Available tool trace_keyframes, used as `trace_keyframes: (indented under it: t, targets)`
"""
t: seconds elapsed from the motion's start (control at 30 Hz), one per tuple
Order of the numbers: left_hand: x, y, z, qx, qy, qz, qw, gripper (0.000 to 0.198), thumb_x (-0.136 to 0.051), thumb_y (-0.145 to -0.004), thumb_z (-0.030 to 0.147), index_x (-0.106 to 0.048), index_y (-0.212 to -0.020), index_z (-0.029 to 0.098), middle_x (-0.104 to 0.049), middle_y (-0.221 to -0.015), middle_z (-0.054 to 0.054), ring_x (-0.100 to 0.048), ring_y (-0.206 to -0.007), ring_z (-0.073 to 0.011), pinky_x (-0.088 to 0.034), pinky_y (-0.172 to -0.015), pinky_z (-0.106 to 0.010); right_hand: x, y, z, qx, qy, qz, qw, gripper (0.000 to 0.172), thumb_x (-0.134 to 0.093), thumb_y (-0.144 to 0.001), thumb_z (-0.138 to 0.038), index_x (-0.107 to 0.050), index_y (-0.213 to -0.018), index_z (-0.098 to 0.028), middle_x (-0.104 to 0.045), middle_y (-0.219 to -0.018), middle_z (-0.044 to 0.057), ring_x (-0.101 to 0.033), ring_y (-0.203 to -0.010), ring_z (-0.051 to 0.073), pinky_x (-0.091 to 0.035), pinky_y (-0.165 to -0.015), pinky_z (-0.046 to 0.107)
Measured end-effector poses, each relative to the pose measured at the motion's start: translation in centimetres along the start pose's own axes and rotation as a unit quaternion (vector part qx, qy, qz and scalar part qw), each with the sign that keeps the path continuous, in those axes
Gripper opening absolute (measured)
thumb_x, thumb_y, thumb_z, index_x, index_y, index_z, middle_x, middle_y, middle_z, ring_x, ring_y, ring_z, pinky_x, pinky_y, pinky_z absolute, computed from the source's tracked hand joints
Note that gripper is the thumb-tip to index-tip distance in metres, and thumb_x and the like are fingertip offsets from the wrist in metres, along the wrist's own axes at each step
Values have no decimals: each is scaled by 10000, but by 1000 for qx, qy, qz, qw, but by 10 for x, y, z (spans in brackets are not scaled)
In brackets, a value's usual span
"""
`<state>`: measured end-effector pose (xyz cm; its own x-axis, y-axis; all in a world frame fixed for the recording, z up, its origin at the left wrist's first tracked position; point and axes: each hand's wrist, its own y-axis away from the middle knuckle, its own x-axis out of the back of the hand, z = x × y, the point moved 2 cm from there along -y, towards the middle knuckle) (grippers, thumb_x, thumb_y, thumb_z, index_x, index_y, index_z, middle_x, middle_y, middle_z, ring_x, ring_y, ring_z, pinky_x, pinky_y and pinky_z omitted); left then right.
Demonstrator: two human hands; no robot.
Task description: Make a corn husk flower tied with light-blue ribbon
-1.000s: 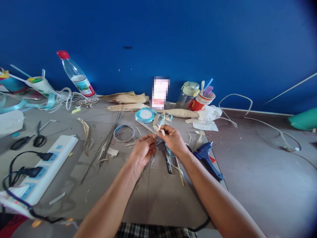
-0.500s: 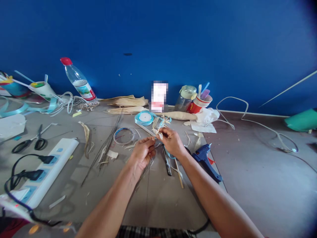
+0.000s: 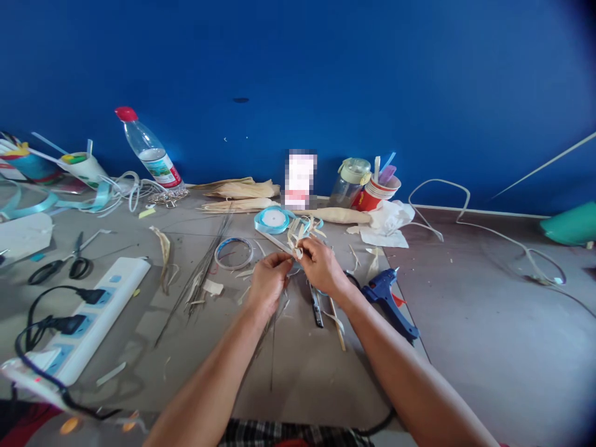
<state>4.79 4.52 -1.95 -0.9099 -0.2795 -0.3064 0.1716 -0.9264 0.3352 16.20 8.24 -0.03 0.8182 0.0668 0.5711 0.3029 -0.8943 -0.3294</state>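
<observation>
My left hand [image 3: 267,280] and my right hand [image 3: 321,266] meet over the middle of the table, both pinched on a small bundle of pale husk strips [image 3: 298,234] with a bit of light blue ribbon in it. The strips stick up above my fingertips. A thin wire stem runs down from the bundle under my left hand. Just behind the bundle lies a spool of light blue ribbon [image 3: 273,219]. A dark hand tool [image 3: 316,305] lies on the table below my right hand.
A blue glue gun [image 3: 388,293] lies right of my right wrist. A white power strip [image 3: 90,320] and scissors [image 3: 60,266] are at the left. A wire bundle [image 3: 202,268], tape ring [image 3: 233,252], husks [image 3: 242,188], water bottle [image 3: 148,149], jar [image 3: 348,181] and red cup [image 3: 377,189] stand behind.
Both hands have drawn closer together on the bundle and shifted slightly away from me; the view has tilted a little. Nothing on the table has moved.
</observation>
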Motion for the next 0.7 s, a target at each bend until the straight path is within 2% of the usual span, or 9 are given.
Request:
trace_keyframes:
  t: [0.13,0.27,0.53,0.7]
  targets:
    - [0,1,-2,0,7,0,1000,166,-699,-562,227,-590,-640,129,-417,-455,79,-278,-362,-16,-183,-383,-194,-4,2,-2,5,-4,17,1000,133,-452,-765,-113,-560,-734,-183,-543,-757,39,-520,-734,156,-410,-693,262]
    - [0,1,-2,7,5,-2,1000,238,-741,-532,268,-568,-616,128,-408,-457,80,-267,-373,-14,-182,-392,-191,-7,4,-4,9,5,7,1000,129,-452,-777,-123,-567,-757,-178,-540,-791,57,-533,-774,169,-425,-737,281]
    - [2,-1,-7,-17,-29,13,999,203,-712,-560,270,-571,-624,138,-446,-481,66,-302,-392,-31,-203,-405,-194,-10,4,-2,15,9,-1,1000,141,-443,-786,-127,-572,-764,-181,-527,-805,67,-533,-786,185,-441,-759,311]
    - [2,0,-5,-45,-67,21,997,166,-684,-573,262,-582,-626,142,-468,-493,59,-316,-421,-44,-222,-431,-194,-9,5,-4,1,1,16,1000,134,-467,-777,-129,-586,-748,-185,-534,-791,59,-526,-766,176,-437,-745,300]
